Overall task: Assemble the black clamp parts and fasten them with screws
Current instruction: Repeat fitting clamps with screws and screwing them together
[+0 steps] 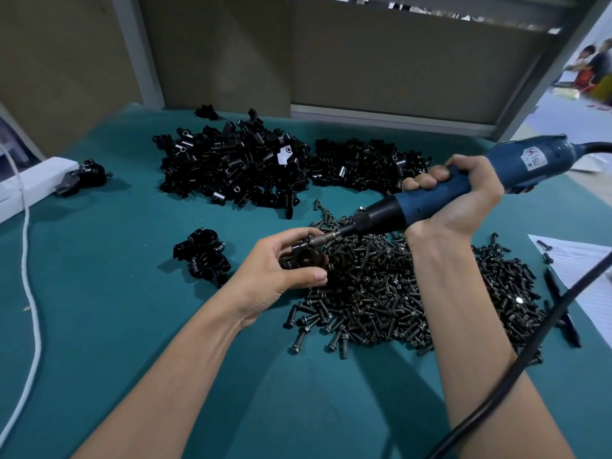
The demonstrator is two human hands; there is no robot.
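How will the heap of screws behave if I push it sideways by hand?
Likely it spreads rather than slides as one: the screws lie loose, with strays at the edges. Single ones may roll in arcs, having round shanks and wider heads. The mat looks soft, probably slowing them.

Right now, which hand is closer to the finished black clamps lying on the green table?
Left. The left hand, holding a black clamp, is just right of the finished black clamps; the right hand grips the blue electric screwdriver farther right.
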